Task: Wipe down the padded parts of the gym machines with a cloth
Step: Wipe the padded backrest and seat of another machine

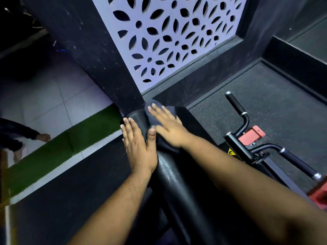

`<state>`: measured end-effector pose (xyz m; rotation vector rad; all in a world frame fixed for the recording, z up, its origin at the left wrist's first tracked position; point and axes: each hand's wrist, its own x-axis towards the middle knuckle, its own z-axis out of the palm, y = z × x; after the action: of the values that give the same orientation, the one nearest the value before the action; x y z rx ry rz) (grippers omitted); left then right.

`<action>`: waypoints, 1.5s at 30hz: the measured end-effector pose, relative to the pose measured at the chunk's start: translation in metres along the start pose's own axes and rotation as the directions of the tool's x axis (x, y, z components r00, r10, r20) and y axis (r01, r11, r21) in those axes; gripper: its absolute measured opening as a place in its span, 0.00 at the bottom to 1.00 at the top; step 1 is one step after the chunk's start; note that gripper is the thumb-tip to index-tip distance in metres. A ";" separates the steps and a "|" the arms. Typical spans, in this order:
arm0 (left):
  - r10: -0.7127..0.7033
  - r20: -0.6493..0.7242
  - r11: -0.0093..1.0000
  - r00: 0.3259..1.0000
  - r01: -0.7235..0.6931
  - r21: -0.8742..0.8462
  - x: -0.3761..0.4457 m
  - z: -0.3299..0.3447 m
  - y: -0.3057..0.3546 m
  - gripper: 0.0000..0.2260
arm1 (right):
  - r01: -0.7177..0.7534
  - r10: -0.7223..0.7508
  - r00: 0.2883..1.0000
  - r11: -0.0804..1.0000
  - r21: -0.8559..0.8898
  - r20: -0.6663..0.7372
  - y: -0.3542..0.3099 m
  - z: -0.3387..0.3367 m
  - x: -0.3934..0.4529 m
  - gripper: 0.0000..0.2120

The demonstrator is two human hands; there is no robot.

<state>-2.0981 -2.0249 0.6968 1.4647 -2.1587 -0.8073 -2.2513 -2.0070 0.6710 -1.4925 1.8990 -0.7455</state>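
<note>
The padded roller (169, 174) ran from the near middle up to the pillar (99, 59). The left hand (139, 147) lay flat on the roller's left side near its far end. The cloth (155, 117) lay over that far end, under the flat right hand (168, 126). The machine's handles (247, 138) stood to the right of the roller, over the rubber floor (265, 103). The perforated screen (168, 32) stood behind, right of the pillar. A turf strip (62, 144) crossed the floor to the left.
</note>
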 end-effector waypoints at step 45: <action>-0.029 -0.019 0.999 0.999 0.029 -0.039 0.002 0.001 -0.001 0.53 | 0.026 -0.027 0.997 1.000 0.013 0.072 0.000 0.001 -0.083 0.36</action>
<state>-2.0989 -2.0265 0.6954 1.4816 -2.1004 -0.8368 -2.2353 -1.9265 0.6800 -1.5198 1.8212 -0.7045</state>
